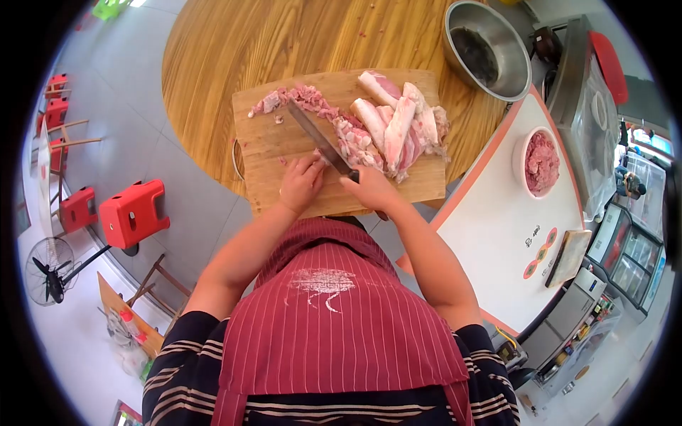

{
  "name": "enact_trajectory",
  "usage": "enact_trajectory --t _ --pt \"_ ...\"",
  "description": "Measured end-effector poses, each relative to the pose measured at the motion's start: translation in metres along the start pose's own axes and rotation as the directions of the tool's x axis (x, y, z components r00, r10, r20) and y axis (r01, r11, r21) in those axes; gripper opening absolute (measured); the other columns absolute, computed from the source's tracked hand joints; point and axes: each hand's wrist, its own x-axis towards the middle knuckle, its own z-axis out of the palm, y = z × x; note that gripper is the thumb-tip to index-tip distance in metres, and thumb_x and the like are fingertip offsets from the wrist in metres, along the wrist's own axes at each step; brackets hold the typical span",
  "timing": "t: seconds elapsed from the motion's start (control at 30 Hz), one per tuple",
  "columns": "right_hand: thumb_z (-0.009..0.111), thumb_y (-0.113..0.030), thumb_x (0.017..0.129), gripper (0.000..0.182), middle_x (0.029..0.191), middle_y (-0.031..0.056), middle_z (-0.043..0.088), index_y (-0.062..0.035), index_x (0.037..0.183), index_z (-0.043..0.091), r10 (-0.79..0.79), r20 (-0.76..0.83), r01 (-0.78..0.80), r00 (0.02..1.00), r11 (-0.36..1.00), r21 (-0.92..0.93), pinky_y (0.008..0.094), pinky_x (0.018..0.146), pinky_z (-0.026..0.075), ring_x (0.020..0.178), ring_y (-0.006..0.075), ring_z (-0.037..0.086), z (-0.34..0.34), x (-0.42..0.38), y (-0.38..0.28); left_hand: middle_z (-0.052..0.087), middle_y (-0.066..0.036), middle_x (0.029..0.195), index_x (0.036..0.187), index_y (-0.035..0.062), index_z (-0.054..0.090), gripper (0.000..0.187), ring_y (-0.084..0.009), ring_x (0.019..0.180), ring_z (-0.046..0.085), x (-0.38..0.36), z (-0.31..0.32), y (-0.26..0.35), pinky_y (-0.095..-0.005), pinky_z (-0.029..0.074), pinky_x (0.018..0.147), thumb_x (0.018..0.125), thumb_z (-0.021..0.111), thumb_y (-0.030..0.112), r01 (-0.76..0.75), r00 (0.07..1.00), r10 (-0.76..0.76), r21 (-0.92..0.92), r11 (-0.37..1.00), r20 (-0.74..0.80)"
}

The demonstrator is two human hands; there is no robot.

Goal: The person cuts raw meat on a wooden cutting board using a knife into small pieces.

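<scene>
My right hand (371, 188) is closed round the black handle of a knife (320, 138), whose blade points up and left over the cutting board (266, 153). Beside the blade, my left hand (302, 182) has its fingers bent together at a small piece of meat, mostly hidden by the fingertips. A row of chopped meat (305, 99) runs across the board from the upper left toward the middle. Larger pale strips of meat with skin (398, 128) are piled on the board's right side.
The board lies on a round wooden table (206, 78). A metal bowl (511, 60) stands at its upper right. On the white table (490, 234) are a bowl of meat (541, 162) and a flat block (568, 259). Red stools (133, 211) and a fan (53, 273) are at left.
</scene>
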Motion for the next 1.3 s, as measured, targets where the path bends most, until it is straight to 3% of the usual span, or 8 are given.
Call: enact_trajectory --t 0.07,0.2,0.27,0.47,0.7,1.0,1.23,1.3 --pt "0.058 -0.028 0.084 0.029 0.061 0.0149 0.057 0.0008 0.09 0.055 0.266 0.084 -0.279 0.96 0.926 0.254 0.0369 0.055 0.049 0.053 0.0296 0.057 -0.013 -0.03 0.018 0.06 -0.009 0.1 0.092 0.0051 0.062 0.019 -0.0268 0.086 0.057 0.0 -0.002 0.004 -0.0349 0.048 0.075 0.073 0.065 0.001 0.03 0.992 -0.036 -0.044 0.999 -0.12" --pt "0.058 -0.028 0.084 0.029 0.069 0.0176 0.061 0.0004 0.093 0.057 0.354 0.031 -0.349 0.935 0.895 0.278 0.0409 0.06 0.05 0.061 0.0339 0.061 -0.01 -0.074 0.029 0.06 -0.008 0.101 0.092 0.0054 0.062 0.022 -0.0265 0.085 0.057 -0.004 -0.003 0.0 -0.0351 0.048 0.075 0.071 0.065 0.002 0.021 1.0 -0.021 -0.017 1.0 -0.017" --pt "0.058 -0.029 0.085 0.032 0.08 0.021 0.064 -0.0009 0.1 0.057 0.086 -0.21 -0.109 0.974 0.989 -0.101 0.0455 0.068 0.049 0.074 0.0386 0.063 0.009 -0.087 0.019 0.06 -0.008 0.101 0.093 0.0057 0.062 0.023 -0.0277 0.086 0.057 -0.004 -0.001 -0.003 -0.0357 0.048 0.076 0.07 0.066 0.003 0.02 1.0 -0.02 -0.012 1.0 0.018" --pt "0.054 -0.03 0.087 0.038 0.087 0.0241 0.064 -0.0018 0.112 0.051 0.208 -0.1 -0.227 0.973 0.941 -0.253 0.0483 0.074 0.047 0.083 0.0412 0.061 0.03 -0.103 -0.009 0.06 -0.011 0.101 0.099 0.0059 0.064 0.035 -0.0327 0.093 0.056 -0.006 0.0 -0.004 -0.0395 0.048 0.08 0.065 0.069 0.005 0.07 0.996 -0.068 -0.036 0.997 0.059" --pt "0.053 -0.027 0.087 0.035 0.083 0.0234 0.063 -0.0022 0.111 0.05 0.095 -0.106 -0.117 0.99 0.967 -0.226 0.0492 0.071 0.047 0.079 0.0406 0.061 0.036 -0.05 -0.013 0.06 -0.009 0.103 0.1 0.0051 0.064 0.036 -0.0301 0.093 0.055 -0.001 -0.003 -0.005 -0.0382 0.047 0.082 0.065 0.069 0.009 0.006 0.999 -0.008 0.039 0.999 0.043" --pt "0.055 -0.024 0.085 0.033 0.085 0.0248 0.063 -0.0012 0.109 0.053 0.225 -0.12 -0.244 0.967 0.951 -0.19 0.0489 0.073 0.047 0.082 0.0412 0.061 0.038 -0.092 0.004 0.059 -0.011 0.098 0.095 0.0039 0.063 0.032 -0.0325 0.088 0.055 -0.002 -0.001 -0.003 -0.0393 0.047 0.078 0.064 0.068 0.006 0.054 0.996 -0.049 -0.066 0.996 0.069" --pt "0.058 -0.026 0.083 0.028 0.082 0.0228 0.064 0.0 0.093 0.057 -0.113 -0.223 0.081 0.968 0.986 -0.147 0.0464 0.072 0.048 0.08 0.0402 0.061 0.041 0.004 -0.005 0.059 -0.01 0.097 0.093 0.0051 0.063 0.027 -0.0309 0.087 0.055 -0.007 0.002 -0.008 -0.0385 0.047 0.076 0.066 0.068 0.005 0.042 0.998 -0.04 -0.039 0.998 0.058" --pt "0.059 -0.026 0.083 0.029 0.081 0.0223 0.064 0.0008 0.092 0.058 -0.06 -0.152 0.042 0.987 0.992 -0.12 0.045 0.071 0.048 0.078 0.0401 0.061 0.025 -0.007 0.004 0.06 -0.01 0.097 0.093 0.0053 0.063 0.026 -0.0306 0.088 0.056 -0.007 0.003 -0.007 -0.0381 0.047 0.076 0.068 0.067 0.004 0.028 0.999 -0.025 -0.062 0.998 0.045"
